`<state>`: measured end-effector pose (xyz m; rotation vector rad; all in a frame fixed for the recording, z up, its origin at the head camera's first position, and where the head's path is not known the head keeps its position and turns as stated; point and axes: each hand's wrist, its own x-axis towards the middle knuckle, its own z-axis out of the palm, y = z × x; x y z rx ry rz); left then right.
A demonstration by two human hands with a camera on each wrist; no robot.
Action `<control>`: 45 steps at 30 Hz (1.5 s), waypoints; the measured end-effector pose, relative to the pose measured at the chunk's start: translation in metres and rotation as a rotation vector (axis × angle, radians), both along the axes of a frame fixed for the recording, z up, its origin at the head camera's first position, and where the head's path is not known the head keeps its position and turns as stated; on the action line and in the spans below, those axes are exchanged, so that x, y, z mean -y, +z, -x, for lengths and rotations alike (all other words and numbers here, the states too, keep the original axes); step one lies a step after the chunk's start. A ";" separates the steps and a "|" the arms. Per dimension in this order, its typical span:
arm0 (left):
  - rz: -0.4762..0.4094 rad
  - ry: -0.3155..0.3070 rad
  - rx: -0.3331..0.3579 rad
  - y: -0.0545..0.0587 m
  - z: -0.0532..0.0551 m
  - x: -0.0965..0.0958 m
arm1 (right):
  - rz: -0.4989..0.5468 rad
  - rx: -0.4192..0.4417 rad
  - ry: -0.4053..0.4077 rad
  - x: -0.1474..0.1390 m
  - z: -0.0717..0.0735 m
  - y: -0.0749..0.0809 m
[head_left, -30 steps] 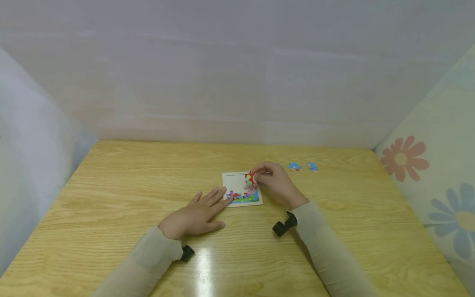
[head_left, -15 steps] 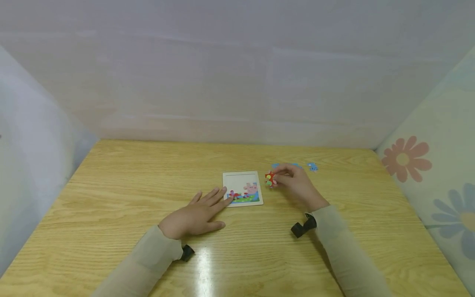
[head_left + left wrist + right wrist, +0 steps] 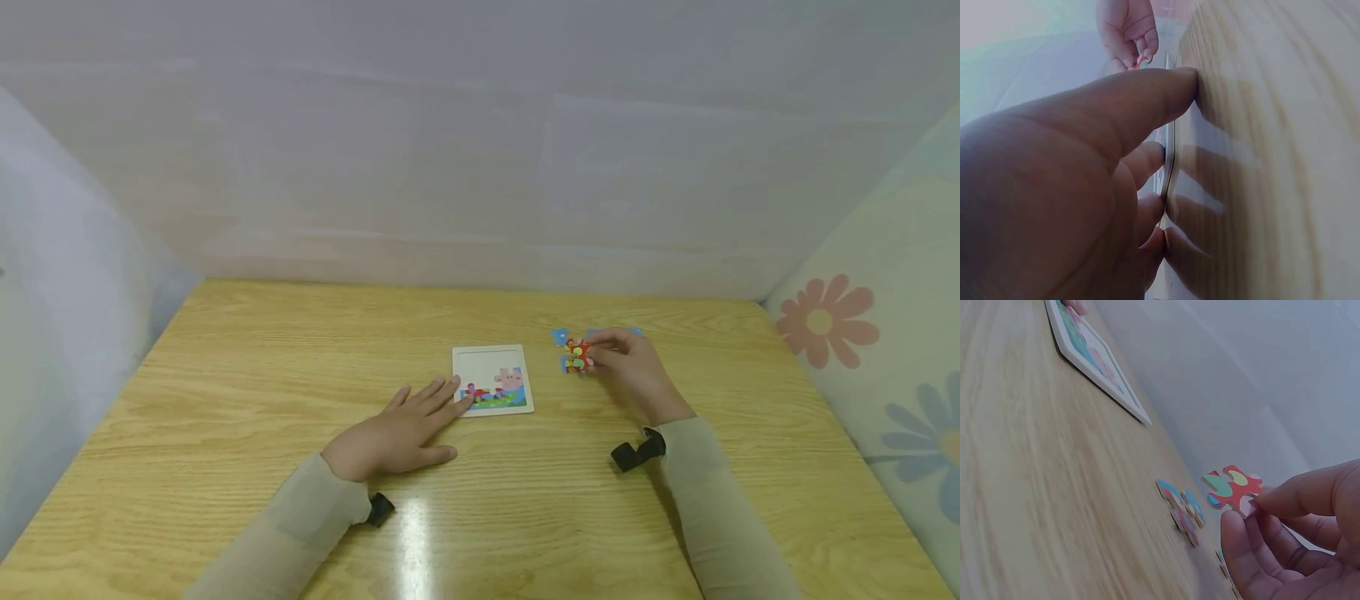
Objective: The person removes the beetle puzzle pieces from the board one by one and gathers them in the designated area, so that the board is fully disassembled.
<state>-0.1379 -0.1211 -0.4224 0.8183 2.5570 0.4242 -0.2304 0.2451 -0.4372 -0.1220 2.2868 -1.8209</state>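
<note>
My right hand pinches a red puzzle piece with yellow and green spots between thumb and fingers, raised above the table. Below it in the right wrist view lies another puzzle piece, blue and pinkish red. My left hand lies flat with fingers spread, its fingertips on the left edge of a white-framed puzzle board. Along the board's bottom run fitted green and blue pieces, with a pink pig-face piece at the right. In the left wrist view the thumb reaches down to the wood.
Beyond the right hand, blue pieces lie on the table, one of them a blue piece at the left of the group. The wooden table meets a pale back wall and a flower-printed side wall.
My right hand has lifted the red spotted piece away from over the board and carried it right, above the loose pieces. The pig-face piece now shows uncovered. My left hand stays put.
</note>
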 end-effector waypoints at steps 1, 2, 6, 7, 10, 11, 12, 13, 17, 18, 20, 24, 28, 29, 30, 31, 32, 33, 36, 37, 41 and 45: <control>-0.005 -0.004 -0.003 0.000 0.000 0.000 | 0.000 -0.002 -0.005 -0.003 0.000 0.000; -0.006 -0.004 -0.003 -0.001 0.000 0.000 | -0.005 -0.007 -0.007 -0.006 0.001 0.000; 0.000 0.000 -0.003 -0.002 0.001 -0.001 | -0.023 -0.021 -0.035 -0.016 0.004 -0.002; -0.002 0.000 -0.003 -0.002 0.001 -0.001 | -0.032 -0.022 -0.043 -0.018 0.004 -0.002; -0.006 0.002 0.002 -0.003 0.001 -0.001 | -0.053 -0.025 -0.058 -0.022 0.004 -0.002; -0.010 0.000 0.003 -0.003 0.001 -0.001 | -0.058 -0.019 -0.068 -0.023 0.004 -0.002; -0.011 0.000 0.004 -0.003 0.000 -0.001 | -0.068 -0.012 -0.074 -0.023 0.004 -0.002; -0.012 0.000 0.006 -0.004 0.000 -0.001 | -0.081 -0.009 -0.079 -0.024 0.004 -0.002; -0.012 -0.001 0.008 -0.004 0.000 -0.002 | -0.138 0.010 -0.102 -0.027 0.004 -0.001; -0.011 0.000 0.008 -0.004 0.000 -0.002 | -0.161 0.011 -0.105 -0.027 0.003 -0.001; -0.012 -0.001 0.005 -0.004 0.000 -0.002 | -0.196 0.014 -0.113 -0.028 0.003 -0.001; -0.021 -0.001 0.004 -0.003 -0.001 -0.001 | -0.278 0.011 -0.110 -0.028 0.003 0.000; -0.025 0.001 0.008 -0.002 -0.002 0.000 | -0.343 0.001 -0.098 -0.027 0.003 0.000; -0.031 0.001 0.007 -0.001 -0.002 0.000 | -0.356 -0.003 -0.096 -0.027 0.003 0.000; -0.030 0.001 0.007 -0.001 -0.002 0.000 | -0.361 -0.005 -0.096 -0.026 0.002 0.000; -0.031 0.002 0.007 -0.001 -0.002 0.000 | -0.365 -0.006 -0.096 -0.026 0.002 0.000; -0.032 0.003 0.007 0.000 -0.002 0.001 | -0.375 -0.011 -0.094 -0.025 0.002 0.000; -0.033 0.004 0.009 0.000 -0.003 0.001 | -0.383 -0.014 -0.092 -0.025 0.003 0.000; -0.034 0.004 0.012 0.001 -0.003 0.000 | -0.406 -0.018 -0.085 -0.024 0.002 0.001; -0.034 0.002 0.011 0.000 -0.003 0.000 | -0.415 -0.021 -0.082 -0.024 0.003 0.001; -0.033 -0.002 0.002 0.000 -0.002 0.001 | -0.441 -0.029 -0.073 -0.024 0.003 0.002; -0.031 -0.001 0.003 0.001 -0.002 0.001 | -0.465 -0.047 -0.066 -0.024 0.003 0.002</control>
